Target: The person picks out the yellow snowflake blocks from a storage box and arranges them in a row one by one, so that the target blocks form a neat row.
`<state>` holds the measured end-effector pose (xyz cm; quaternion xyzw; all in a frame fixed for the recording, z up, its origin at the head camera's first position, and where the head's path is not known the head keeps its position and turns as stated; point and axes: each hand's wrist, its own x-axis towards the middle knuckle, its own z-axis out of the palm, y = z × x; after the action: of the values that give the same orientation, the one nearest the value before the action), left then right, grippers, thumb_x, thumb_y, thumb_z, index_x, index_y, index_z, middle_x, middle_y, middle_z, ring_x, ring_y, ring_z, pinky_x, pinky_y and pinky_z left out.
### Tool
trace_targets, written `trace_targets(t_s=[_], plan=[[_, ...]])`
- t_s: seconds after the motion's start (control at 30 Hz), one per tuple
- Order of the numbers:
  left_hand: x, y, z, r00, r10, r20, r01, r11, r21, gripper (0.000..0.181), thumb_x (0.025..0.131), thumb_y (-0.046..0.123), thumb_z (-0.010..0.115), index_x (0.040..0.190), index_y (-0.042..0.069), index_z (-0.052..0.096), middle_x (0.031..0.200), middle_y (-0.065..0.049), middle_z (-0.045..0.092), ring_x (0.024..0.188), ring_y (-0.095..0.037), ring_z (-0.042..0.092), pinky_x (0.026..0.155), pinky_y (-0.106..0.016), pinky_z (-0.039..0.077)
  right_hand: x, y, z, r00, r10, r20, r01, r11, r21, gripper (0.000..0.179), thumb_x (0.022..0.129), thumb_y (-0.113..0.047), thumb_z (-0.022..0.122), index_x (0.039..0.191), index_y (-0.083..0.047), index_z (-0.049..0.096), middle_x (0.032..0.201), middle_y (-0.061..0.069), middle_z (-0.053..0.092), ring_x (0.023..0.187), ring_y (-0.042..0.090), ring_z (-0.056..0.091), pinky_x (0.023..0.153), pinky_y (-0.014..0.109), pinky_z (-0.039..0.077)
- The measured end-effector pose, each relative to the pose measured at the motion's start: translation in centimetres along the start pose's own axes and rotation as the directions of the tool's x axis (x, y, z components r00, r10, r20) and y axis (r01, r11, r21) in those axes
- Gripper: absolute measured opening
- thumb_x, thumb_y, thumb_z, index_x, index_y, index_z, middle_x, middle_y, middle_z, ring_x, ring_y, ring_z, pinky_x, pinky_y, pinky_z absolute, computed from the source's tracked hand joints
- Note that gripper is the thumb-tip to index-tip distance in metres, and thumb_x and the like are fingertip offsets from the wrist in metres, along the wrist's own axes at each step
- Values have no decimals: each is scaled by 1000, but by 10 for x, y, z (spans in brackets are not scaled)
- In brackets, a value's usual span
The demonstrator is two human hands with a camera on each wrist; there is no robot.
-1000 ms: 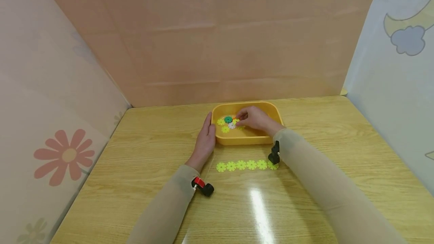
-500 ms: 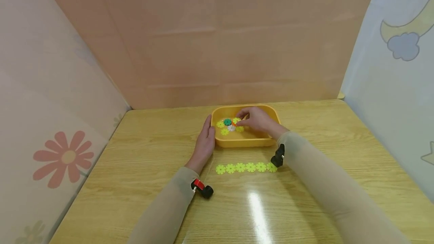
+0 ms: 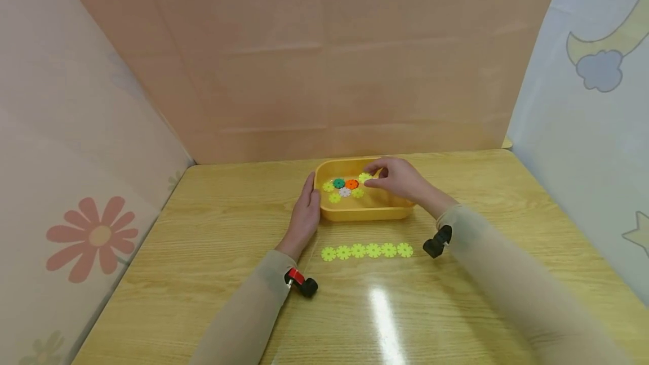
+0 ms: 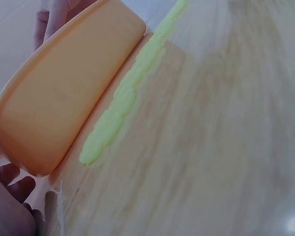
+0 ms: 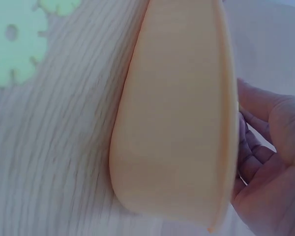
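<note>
In the head view my right hand [image 3: 401, 178] pinches a yellow interlocking snowflake disc [image 3: 364, 177] between thumb and fingers, over the inside of an orange-yellow plastic bin [image 3: 366, 214]. My left hand [image 3: 304, 208] lies along the bin's left end, its fingers extended against the wall. Inside the bin are a green disc [image 3: 338, 183], an orange disc [image 3: 352, 184], a white disc [image 3: 345, 191] and a few yellow ones. In the right wrist view the bin's wall [image 5: 174, 113] hides the pinched disc.
In front of the bin a straight row of several yellow discs [image 3: 358, 250] lies on the wooden table [image 3: 228, 224]. A tan sheet [image 3: 324, 61] stands behind the table, with patterned panels on both sides.
My right hand has lifted the yellow disc off the pile and drawn it to the right, uncovering the orange disc. My left hand stays at the bin.
</note>
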<state>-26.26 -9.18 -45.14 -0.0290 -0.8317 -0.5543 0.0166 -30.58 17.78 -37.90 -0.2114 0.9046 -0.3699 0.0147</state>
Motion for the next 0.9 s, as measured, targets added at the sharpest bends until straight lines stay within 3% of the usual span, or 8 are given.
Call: trace_targets(t_s=[0.2,0.43,0.63,0.9], plan=[[1,0,1,1000,-7,4,7,1000,-1,63,119,44,31,179,32,17,181,7,24,166,-18,23,134,-44,22,-20,0,-12,1000,-18,11,19,999,-38,35,101,-21,84,131,-6,79,116,9,76,83,24,60,75,40,52],[3,2,1,1000,-1,0,1,1000,-16,63,120,39,32,179,25,18,182,6,24,166,-19,23,134,-46,22,-45,-2,-24,999,-39,5,39,997,-66,30,100,-21,85,127,-9,81,117,6,76,90,23,62,76,38,52],[4,1,0,1000,-4,4,4,1000,-18,63,119,39,32,179,27,18,182,7,24,166,-19,23,135,-46,21,-67,-2,-29,999,-40,1,40,996,-80,29,99,-19,86,126,-9,81,109,1,74,86,21,60,73,35,51],[4,3,0,1000,-15,-3,15,1000,-9,63,119,39,31,179,26,18,182,6,23,167,-19,21,135,-46,21,-90,1,-32,999,-47,-22,45,995,-86,30,98,-19,87,126,-10,81,112,1,75,88,19,62,76,32,54]])
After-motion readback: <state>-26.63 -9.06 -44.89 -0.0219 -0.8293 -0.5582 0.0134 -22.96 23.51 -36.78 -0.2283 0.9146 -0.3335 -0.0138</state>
